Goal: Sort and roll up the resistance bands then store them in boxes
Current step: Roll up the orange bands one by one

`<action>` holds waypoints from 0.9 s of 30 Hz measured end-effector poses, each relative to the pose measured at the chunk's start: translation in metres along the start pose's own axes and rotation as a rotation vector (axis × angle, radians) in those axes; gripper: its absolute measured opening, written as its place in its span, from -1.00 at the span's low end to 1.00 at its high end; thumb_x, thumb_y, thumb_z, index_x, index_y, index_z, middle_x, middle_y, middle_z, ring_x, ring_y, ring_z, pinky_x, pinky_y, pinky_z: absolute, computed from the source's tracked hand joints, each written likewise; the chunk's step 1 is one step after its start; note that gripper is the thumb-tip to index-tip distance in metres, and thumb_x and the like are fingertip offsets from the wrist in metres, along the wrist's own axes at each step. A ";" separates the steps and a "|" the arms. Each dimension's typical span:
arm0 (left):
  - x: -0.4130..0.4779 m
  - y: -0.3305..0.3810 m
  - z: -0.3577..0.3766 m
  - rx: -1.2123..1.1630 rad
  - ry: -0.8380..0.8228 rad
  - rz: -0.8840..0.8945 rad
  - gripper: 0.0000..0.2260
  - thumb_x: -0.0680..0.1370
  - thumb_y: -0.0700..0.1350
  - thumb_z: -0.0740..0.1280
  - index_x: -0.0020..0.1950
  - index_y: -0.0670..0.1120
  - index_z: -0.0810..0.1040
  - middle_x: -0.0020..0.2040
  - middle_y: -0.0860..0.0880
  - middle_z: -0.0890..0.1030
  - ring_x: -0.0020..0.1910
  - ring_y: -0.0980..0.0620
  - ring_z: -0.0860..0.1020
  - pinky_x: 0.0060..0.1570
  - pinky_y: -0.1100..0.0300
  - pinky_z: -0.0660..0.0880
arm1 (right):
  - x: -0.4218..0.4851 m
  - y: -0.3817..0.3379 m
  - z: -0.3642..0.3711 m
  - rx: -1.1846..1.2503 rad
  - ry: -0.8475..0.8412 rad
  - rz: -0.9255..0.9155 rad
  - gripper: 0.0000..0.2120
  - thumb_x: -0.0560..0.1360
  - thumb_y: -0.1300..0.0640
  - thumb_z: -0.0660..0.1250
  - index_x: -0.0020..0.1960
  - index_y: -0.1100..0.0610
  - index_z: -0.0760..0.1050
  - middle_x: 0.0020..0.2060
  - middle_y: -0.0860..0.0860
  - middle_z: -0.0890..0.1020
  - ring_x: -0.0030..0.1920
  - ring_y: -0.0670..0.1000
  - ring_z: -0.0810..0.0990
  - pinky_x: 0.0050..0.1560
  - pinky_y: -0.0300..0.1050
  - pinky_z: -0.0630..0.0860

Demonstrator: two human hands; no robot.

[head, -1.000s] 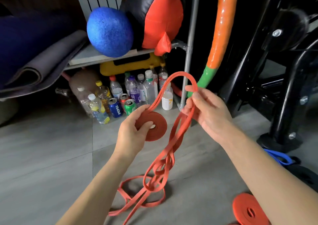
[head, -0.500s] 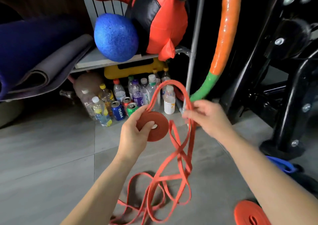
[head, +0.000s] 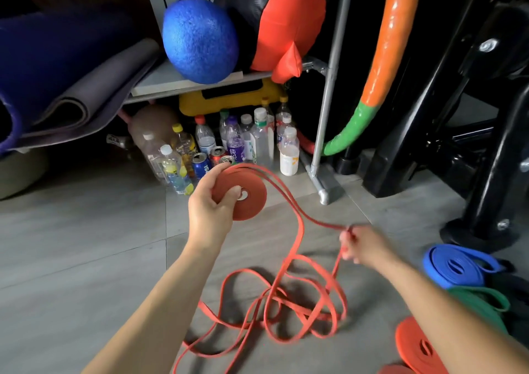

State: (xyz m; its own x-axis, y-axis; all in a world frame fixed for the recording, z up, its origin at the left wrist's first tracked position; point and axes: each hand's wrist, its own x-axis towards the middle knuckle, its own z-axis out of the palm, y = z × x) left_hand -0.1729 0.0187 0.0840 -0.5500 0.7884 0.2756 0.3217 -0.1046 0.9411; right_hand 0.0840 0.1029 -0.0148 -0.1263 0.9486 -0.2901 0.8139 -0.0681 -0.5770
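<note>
While the left hand (head: 211,210) curls round a half-wound coil of red-orange resistance band (head: 250,202), its thumb (head: 233,192) presses flat on the coil's face beside the centre hole and the other fingers wrap behind the rim. The right hand (head: 365,247), lower and off to the right of the coil, has its fingers (head: 347,240) closed tight on the band's free strand, which runs in a doubled line from the top of the coil down to that grip. The hand is motion-blurred, so I cannot tell which fingertips do the pinching.

Below both hands the unrolled rest of the band (head: 286,305) lies in loose overlapping loops on the grey tiled floor (head: 86,259). Just right of the right forearm sit a rolled blue band (head: 455,267), a green band (head: 483,302) and a finished orange roll (head: 418,345).

Beyond the fingers stands a cluster of plastic bottles and cans (head: 229,147) under a shelf that carries a blue foam ball (head: 200,41) and a red inflatable bag (head: 289,15). Rolled mats (head: 71,87) lie to the left, and an orange-and-green hoop (head: 380,58) and a black machine frame (head: 429,133) stand to the right.

Half a second ago the right hand held a raised loop level with the coil; it has since dropped down and outward, and the loop is pulled out straight.
</note>
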 end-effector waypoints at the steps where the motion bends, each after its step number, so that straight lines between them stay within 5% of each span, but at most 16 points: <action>1: 0.000 -0.002 0.000 -0.010 0.000 -0.007 -0.58 0.46 -0.34 0.37 0.12 0.15 0.49 0.10 0.04 0.59 0.13 0.02 0.55 0.26 0.01 0.45 | 0.007 -0.011 -0.014 0.237 0.133 0.033 -0.81 0.53 0.22 0.24 -0.23 0.16 0.53 -0.36 0.11 0.66 -0.28 0.13 0.67 -0.17 0.01 0.62; 4: 0.003 -0.001 -0.001 0.000 -0.002 0.010 -0.56 0.46 -0.35 0.36 0.10 0.18 0.48 0.08 0.07 0.58 0.15 -0.02 0.55 0.25 0.08 0.45 | 0.013 -0.059 -0.074 0.949 0.434 -0.045 -0.86 0.57 0.31 0.19 -0.10 0.18 0.49 -0.49 -0.03 0.61 -0.43 -0.12 0.63 -0.44 -0.25 0.56; 7: 0.008 0.006 0.000 -0.010 0.003 0.030 -0.58 0.46 -0.34 0.36 0.14 0.14 0.50 0.04 0.13 0.58 0.12 0.03 0.55 0.15 0.25 0.45 | 0.001 -0.109 -0.122 1.144 0.465 -0.294 -0.91 0.56 0.19 0.26 -0.10 0.11 0.51 -0.28 0.02 0.67 -0.28 -0.07 0.68 -0.32 -0.29 0.55; 12: 0.018 0.026 0.002 -0.049 0.023 0.082 -0.59 0.47 -0.32 0.36 0.20 0.09 0.50 0.08 0.07 0.58 0.09 0.11 0.53 0.05 0.47 0.44 | -0.016 -0.139 -0.138 0.945 0.537 -0.511 -0.94 0.53 0.15 0.31 -0.11 0.09 0.53 -0.26 0.02 0.66 -0.24 -0.08 0.68 -0.30 -0.28 0.57; 16: 0.011 0.032 0.004 0.020 -0.046 0.136 -0.57 0.46 -0.34 0.36 0.18 0.11 0.49 0.05 0.22 0.55 0.04 0.21 0.50 0.02 0.54 0.38 | -0.007 -0.106 -0.105 0.571 0.455 -0.288 -0.83 0.49 0.08 0.36 -0.25 0.09 0.52 -0.36 0.04 0.64 -0.29 0.03 0.65 -0.20 -0.05 0.60; 19: 0.007 0.029 0.000 0.090 -0.122 0.151 -0.56 0.46 -0.35 0.35 0.17 0.14 0.47 0.03 0.34 0.48 -0.02 0.30 0.49 -0.04 0.62 0.31 | 0.000 -0.066 -0.074 0.012 0.300 -0.072 -0.69 0.44 -0.08 0.41 -0.35 0.07 0.44 -0.43 -0.02 0.53 -0.19 0.16 0.60 -0.34 -0.12 0.35; 21: 0.003 0.026 0.000 0.125 -0.179 0.142 -0.56 0.47 -0.34 0.35 0.17 0.15 0.47 0.03 0.31 0.50 0.01 0.27 0.49 -0.01 0.59 0.32 | -0.004 -0.050 -0.053 -0.153 0.068 0.013 -0.65 0.36 -0.18 0.46 -0.15 0.09 0.49 -0.20 0.08 0.58 -0.10 0.12 0.57 -0.32 -0.14 0.34; 24: -0.003 0.022 0.004 0.150 -0.247 0.130 -0.56 0.48 -0.33 0.34 0.17 0.16 0.46 0.11 0.19 0.52 0.13 0.16 0.48 0.17 0.35 0.37 | -0.009 -0.052 -0.033 -0.037 -0.068 -0.075 -0.24 0.27 -0.20 0.52 0.34 0.12 0.38 0.08 0.05 0.55 0.06 0.03 0.55 -0.03 -0.16 0.43; 27: -0.005 0.023 0.008 0.153 -0.252 0.144 -0.56 0.48 -0.32 0.35 0.16 0.19 0.45 0.09 0.20 0.53 0.09 0.23 0.48 0.13 0.40 0.39 | -0.015 -0.071 -0.030 0.051 -0.078 -0.215 -0.19 0.24 -0.22 0.52 0.40 -0.01 0.32 0.08 -0.07 0.51 -0.07 -0.10 0.58 -0.19 -0.29 0.45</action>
State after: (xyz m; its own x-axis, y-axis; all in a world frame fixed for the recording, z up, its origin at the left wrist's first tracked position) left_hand -0.1566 0.0171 0.1031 -0.2884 0.8992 0.3290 0.5048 -0.1492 0.8503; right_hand 0.0451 0.1027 0.0529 -0.3390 0.9164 -0.2130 0.7339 0.1159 -0.6693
